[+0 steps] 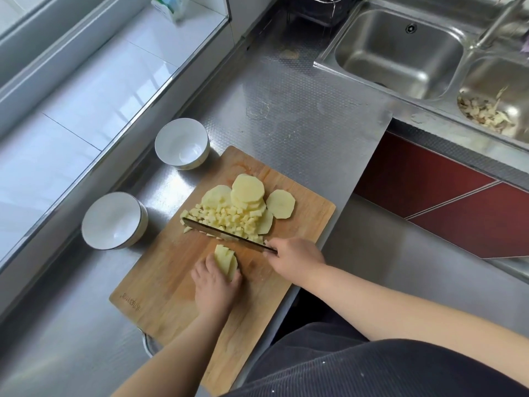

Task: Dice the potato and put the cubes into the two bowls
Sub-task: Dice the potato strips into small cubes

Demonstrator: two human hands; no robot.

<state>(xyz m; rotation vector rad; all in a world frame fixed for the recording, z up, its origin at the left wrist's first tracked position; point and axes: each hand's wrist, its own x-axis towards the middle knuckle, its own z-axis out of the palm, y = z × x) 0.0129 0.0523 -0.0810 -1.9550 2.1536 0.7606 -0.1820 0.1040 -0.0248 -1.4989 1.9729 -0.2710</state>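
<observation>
Potato in 3 forms on wooden cutting board (pixel 160 285): stack of potato strips (pixel 226 260) near board's middle, heap of potato cubes (pixel 229 220) just beyond knife, round potato slices (pixel 247 190) at far side, with 1 loose slice (pixel 280 207) lying to right of heap.

Left hand (pixel 213 285) palm down on board, fingers curled over near end of strips, thumb side and fingertips pressing stack from both flanks. Left forearm reaching up from lower edge, angled slightly right, wrist low over board.

Right hand (pixel 294 257) closed tight round knife handle, handle almost wholly hidden in fist. Knife (pixel 226 234) seen edge-on, blade stretching left and away, lying across far end of strips and along near edge of cube heap; contact with board impossible to judge. Right forearm coming in from right side, bare, crossing counter edge.

2 white bowls left of board on steel counter (pixel 286 110): near bowl (pixel 114 220) and far bowl (pixel 181 143), both without cubes inside. Double sink (pixel 400 50) at upper right, peelings (pixel 483 113) in its right basin.
</observation>
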